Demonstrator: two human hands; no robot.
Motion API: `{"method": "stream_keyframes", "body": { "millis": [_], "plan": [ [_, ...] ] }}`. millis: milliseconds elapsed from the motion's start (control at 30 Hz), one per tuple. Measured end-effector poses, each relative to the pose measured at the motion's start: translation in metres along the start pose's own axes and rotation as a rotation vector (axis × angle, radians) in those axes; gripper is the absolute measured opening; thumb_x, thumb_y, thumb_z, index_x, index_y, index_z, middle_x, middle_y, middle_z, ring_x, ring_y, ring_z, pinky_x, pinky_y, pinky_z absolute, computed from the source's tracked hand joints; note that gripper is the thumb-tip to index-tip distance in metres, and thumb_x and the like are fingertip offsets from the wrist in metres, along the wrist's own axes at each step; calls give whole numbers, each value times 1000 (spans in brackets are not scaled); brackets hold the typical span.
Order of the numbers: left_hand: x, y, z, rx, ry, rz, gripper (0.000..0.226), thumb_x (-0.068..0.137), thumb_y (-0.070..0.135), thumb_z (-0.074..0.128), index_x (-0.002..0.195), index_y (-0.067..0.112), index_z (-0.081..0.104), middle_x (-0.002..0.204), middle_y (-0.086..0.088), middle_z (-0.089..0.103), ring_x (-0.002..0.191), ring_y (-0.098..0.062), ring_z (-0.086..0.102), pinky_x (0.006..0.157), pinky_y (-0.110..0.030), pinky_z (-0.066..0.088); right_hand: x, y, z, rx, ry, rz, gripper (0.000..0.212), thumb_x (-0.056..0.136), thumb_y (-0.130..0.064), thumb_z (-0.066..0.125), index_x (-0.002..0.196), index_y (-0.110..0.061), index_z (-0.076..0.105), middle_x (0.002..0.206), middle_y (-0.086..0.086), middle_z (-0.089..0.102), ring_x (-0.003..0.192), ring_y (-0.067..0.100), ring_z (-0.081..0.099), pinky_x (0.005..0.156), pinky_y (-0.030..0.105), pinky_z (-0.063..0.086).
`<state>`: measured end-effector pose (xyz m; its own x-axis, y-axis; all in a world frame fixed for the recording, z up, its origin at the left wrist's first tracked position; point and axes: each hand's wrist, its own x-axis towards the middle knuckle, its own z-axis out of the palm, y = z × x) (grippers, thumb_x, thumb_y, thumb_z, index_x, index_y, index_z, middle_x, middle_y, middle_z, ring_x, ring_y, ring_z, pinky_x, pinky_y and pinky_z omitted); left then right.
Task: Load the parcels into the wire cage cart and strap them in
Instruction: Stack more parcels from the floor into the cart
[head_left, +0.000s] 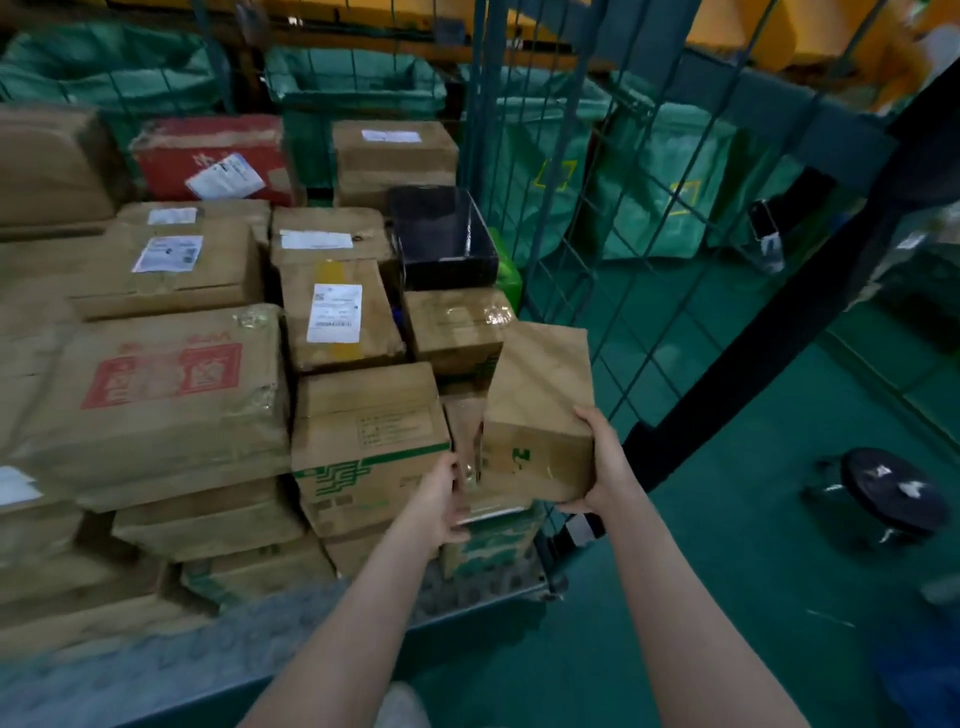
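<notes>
Single view, head cam, wide-angle. It looks forward and steeply down from standing height at the open side of the wire cage cart (491, 130). Close range: both forearms enter from the bottom edge, and the left hand (441, 499) and right hand (605, 462) hold a carton (540, 415) near centre. Stacked parcels (156, 395) fill the left half, green floor (753, 545) the right. I note blur at the margins.

parcel (540, 415): matt brown cardboard | cage wall (561, 156): metal wire | box (441, 234): glossy black

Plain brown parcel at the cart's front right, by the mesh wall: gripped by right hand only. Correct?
No: head view shows both hands gripping the plain brown parcel, left hand on its left side, right hand on its right. It is by the mesh wall.
</notes>
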<state>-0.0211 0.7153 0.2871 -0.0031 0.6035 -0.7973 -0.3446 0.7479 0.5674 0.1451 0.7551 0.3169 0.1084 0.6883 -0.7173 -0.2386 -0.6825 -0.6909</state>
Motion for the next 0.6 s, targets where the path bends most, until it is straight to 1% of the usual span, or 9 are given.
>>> {"method": "stream_keyframes", "body": {
  "millis": [67,133,233,333,400,433,500,567,600],
  "plan": [
    [7,-10,3,28,25,-69,53,98,43,37,141,13,36,137,-13,45,124,-32,44,103,-48,34,11,5,-6,33,-11,27,52,79,-54,60,119,-25,45,106,7,51,96,28,50,87,47,38],
    [19,-12,7,22,31,-82,58,97,48,37,146,17,32,145,-12,39,128,-34,41,104,-48,33,25,8,-7,65,-17,38,55,78,-53,60,123,-26,45,118,7,50,105,30,48,92,48,39],
    [33,0,14,-18,-21,-37,58,95,55,37,142,22,34,144,-9,41,125,-34,44,104,-47,34,37,12,3,97,3,30,59,76,-54,61,126,-28,45,125,7,49,111,31,48,99,55,37],
    [39,21,22,-161,-93,33,50,92,60,38,130,26,42,136,-9,47,117,-30,48,99,-45,40,45,18,17,110,-14,3,81,59,-62,65,131,-31,42,129,6,49,112,32,49,92,58,39],
    [43,32,24,-223,-91,111,54,89,61,45,129,25,41,132,-7,48,117,-26,46,103,-48,39,47,22,22,95,-88,0,84,58,-60,68,133,-37,39,130,2,48,115,32,48,87,63,39],
    [46,35,23,-228,-70,157,63,85,61,52,135,25,37,134,-5,47,120,-25,45,105,-50,37,47,22,23,66,-138,-9,77,65,-56,70,133,-38,39,129,0,49,115,31,48,88,65,38],
    [53,40,21,-216,7,190,99,68,61,69,147,28,19,143,-4,39,128,-27,40,107,-53,35,55,22,21,1,-247,0,67,71,-49,69,131,-38,41,123,0,53,111,30,49,93,65,37],
    [57,48,19,-186,102,187,120,59,55,80,149,29,6,145,-7,35,129,-29,40,106,-50,37,60,17,23,-87,-324,34,71,67,-49,74,129,-36,43,118,-1,55,109,30,50,90,63,39],
    [61,53,18,-166,147,177,126,53,56,82,149,29,5,145,-8,35,128,-29,41,106,-49,38,59,12,27,-130,-355,54,75,63,-52,77,128,-35,44,122,1,55,112,31,50,86,63,41]
  ]
}}
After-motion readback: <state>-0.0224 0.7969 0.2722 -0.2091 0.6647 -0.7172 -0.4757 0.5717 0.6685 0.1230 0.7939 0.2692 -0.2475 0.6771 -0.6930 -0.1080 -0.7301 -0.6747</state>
